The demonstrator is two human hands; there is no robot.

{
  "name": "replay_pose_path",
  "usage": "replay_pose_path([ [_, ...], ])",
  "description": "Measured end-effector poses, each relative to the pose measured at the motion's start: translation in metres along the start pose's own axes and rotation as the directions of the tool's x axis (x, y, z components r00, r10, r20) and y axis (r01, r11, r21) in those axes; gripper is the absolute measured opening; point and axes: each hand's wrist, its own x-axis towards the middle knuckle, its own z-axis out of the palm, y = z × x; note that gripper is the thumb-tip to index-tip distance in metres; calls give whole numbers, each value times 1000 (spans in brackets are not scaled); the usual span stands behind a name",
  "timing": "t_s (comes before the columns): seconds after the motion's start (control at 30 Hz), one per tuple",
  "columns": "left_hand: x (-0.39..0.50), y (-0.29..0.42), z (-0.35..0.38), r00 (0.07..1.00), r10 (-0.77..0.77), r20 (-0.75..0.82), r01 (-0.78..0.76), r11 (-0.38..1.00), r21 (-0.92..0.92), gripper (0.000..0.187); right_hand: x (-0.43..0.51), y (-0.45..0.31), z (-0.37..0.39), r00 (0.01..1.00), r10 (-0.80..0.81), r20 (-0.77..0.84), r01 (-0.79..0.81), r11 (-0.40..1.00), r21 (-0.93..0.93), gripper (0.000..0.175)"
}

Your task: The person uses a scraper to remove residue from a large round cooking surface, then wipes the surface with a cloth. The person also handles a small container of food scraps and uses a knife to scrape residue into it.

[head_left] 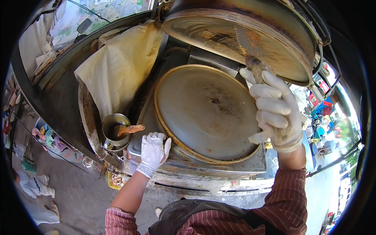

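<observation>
My right hand (273,108), in a pale glove, grips the wrapped handle of a metal scraper (248,39). The scraper's blade bears orange-brown crumbs and is raised in front of the underside of a tilted round lid (282,54). Below the lid lies a round flat griddle pan (191,108) with a brown rim, dark scorched spots and a few crumbs. My left hand (154,151), in a white glove, rests by the pan's near left rim with its fingers curled and holds nothing that I can see. Left of it stands a metal mug (110,123) with liquid and an orange-handled brush (132,129).
A yellowed cloth (123,64) drapes over a wooden edge behind the mug. A yellow container (116,179) with eggshell-like pieces is below the counter. A bucket with coloured cloths (60,147) stands on the floor at left. Another person (35,183) is partly visible at lower left.
</observation>
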Motion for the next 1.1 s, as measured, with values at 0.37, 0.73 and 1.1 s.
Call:
replay_pose_path([
  [0.37,0,-2,1,1000,7,10,-8,999,33,20,40,-16,-128,779,-192,-596,35,964,-265,39],
  [0.73,0,-1,-3,997,-41,69,39,999,33,28,264,-113,-395,686,-257,-680,339,941,-13,20],
  [1.1,-1,-2,-4,997,-39,62,35,997,62,29,306,-80,-325,885,-133,-446,205,972,116,19],
])
